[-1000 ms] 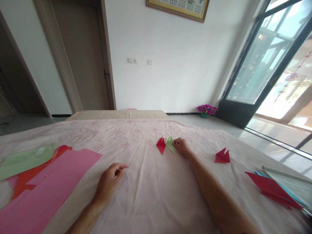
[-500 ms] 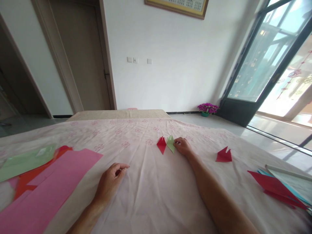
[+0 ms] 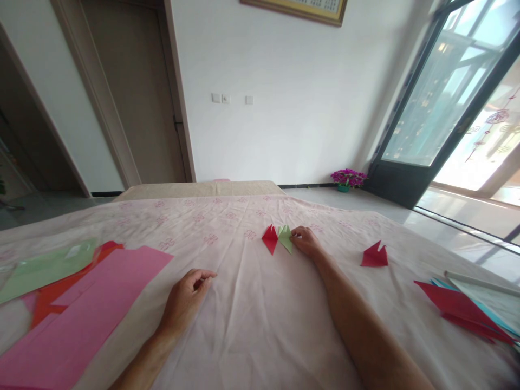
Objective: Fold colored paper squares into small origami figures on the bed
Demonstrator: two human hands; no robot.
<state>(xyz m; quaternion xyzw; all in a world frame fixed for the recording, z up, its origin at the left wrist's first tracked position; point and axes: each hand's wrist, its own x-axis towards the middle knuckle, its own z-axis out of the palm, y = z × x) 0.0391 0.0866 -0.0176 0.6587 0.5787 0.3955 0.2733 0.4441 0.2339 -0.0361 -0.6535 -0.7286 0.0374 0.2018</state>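
Note:
Near the middle of the cloth, a red folded paper piece point(image 3: 270, 239) and a light green folded paper piece point(image 3: 285, 238) lie side by side, their inner corners meeting. My right hand point(image 3: 306, 241) is at the green piece's right corner, its fingers curled and closed on that edge; the fingertips are partly hidden. My left hand point(image 3: 189, 298) rests on the cloth to the left and nearer me. Its thumb and fingers are pressed together, and nothing shows between them. Another red folded paper piece point(image 3: 374, 254) stands apart, right of my right forearm.
Pink paper sheets point(image 3: 101, 309), an orange sheet point(image 3: 51, 303) and a green sheet in clear wrap point(image 3: 52, 265) lie at the left. Red folded paper point(image 3: 463, 311) sits on blue and pale items at the right. A flowered cloth point(image 3: 260, 330) covers the table.
The view has shifted very slightly. Both hands and the folded paper pieces keep the same places relative to one another.

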